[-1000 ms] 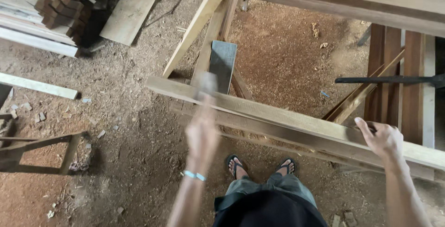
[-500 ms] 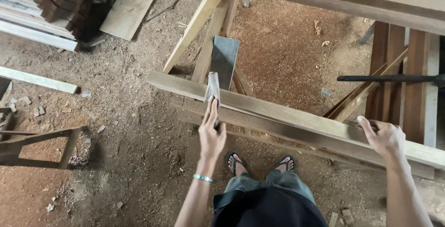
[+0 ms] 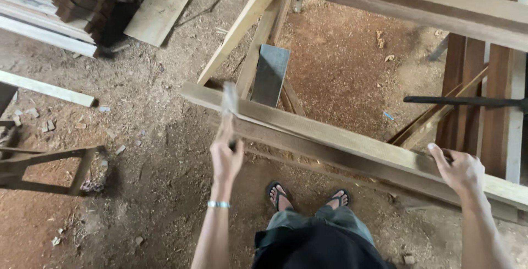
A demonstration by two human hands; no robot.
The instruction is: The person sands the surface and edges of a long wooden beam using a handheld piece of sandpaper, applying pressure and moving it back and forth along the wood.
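Change since half a second ago: my left hand (image 3: 226,156) sits slightly lower along the tool handle and the hammer head (image 3: 229,97) reads more blurred; my right hand has stayed put on the beam.
Left hand: fingers curled shut around the hammer handle (image 3: 224,129), thumb side up; a pale bracelet (image 3: 218,204) rings the wrist.
Hammer: head up against the near top edge of the long wooden beam (image 3: 352,142), close to its left end; I cannot tell whether it is touching, it is too smeared.
Right hand: my right hand (image 3: 461,170) lies on the beam's right stretch, fingers pressed together and hooked over the top face, thumb on the near side, holding no tool.
Beam: runs from upper left down to lower right across my view, resting on a leaning pale plank (image 3: 245,21) and lower framing.
Behind the beam: a flat grey board (image 3: 270,75) slopes down to the floor.
Right edge: a thin dark metal bar (image 3: 462,101) lies level across upright reddish planks (image 3: 498,82).
Floor: sawdust-covered dirt floor (image 3: 143,153), my sandalled feet (image 3: 308,196) just beneath the beam.
Upper left: stacked timber offcuts (image 3: 77,0).
Lower left: a low wooden frame (image 3: 38,167).
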